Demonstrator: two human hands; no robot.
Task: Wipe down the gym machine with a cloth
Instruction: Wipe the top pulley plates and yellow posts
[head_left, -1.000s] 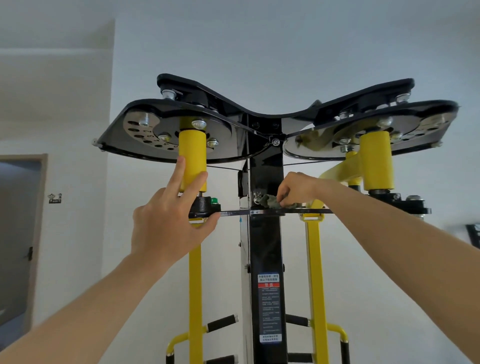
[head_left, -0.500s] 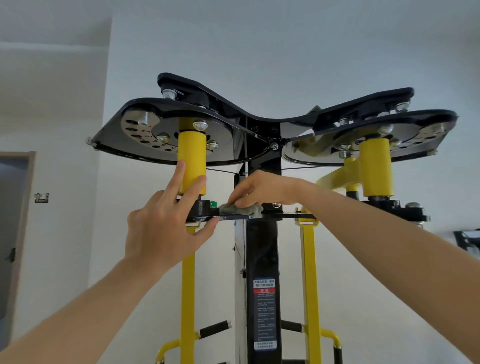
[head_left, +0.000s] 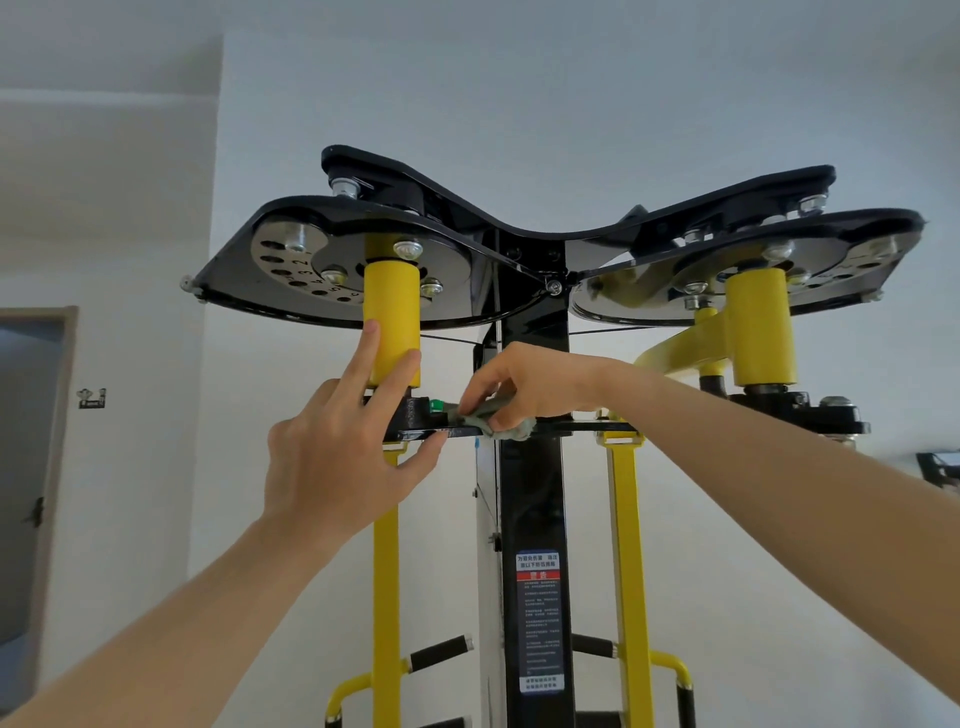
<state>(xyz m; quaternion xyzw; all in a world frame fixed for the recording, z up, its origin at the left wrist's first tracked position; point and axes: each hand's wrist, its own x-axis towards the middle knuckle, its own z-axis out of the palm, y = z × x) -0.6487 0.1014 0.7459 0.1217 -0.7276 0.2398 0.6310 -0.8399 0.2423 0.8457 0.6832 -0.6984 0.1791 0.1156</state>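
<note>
Grey cloth (head_left: 506, 422) under curled right hand (head_left: 524, 382)

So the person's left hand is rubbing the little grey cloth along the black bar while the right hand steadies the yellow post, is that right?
Not quite: the hands are swapped. In the head view the right hand presses the grey cloth on the black bar, while the left hand steadies the yellow post.

yellow-and-black gym machine (head_left: 535, 499), grey-green cloth (head_left: 506, 423)

Gym room: yellow-black gym machine (head_left: 530, 322) (white walls).
</note>
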